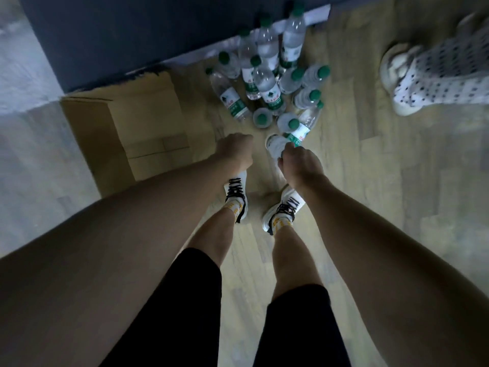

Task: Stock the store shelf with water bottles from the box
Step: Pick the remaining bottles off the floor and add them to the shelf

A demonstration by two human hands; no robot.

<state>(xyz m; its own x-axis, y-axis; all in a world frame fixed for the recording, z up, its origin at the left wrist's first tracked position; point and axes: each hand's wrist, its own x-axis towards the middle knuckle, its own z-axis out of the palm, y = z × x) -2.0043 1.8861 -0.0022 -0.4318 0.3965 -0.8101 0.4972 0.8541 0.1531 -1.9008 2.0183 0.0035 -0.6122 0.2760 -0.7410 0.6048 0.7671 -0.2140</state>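
your right hand (301, 162) curls around the top of a water bottle (276, 149) low over the floor. your left hand (235, 152) is balled up beside it, holding nothing you can see. just beyond, the rest of the green-capped bottles (267, 86) stand and lie clustered on the wood floor, beside the flattened cardboard box (137, 123). no shelf shows here, so the stocking looks mostly ahead.

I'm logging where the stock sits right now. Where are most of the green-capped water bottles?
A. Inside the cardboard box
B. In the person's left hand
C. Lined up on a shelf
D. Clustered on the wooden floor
D: the water bottles stand and lie on the wooden floor, to the right of the cardboard box.
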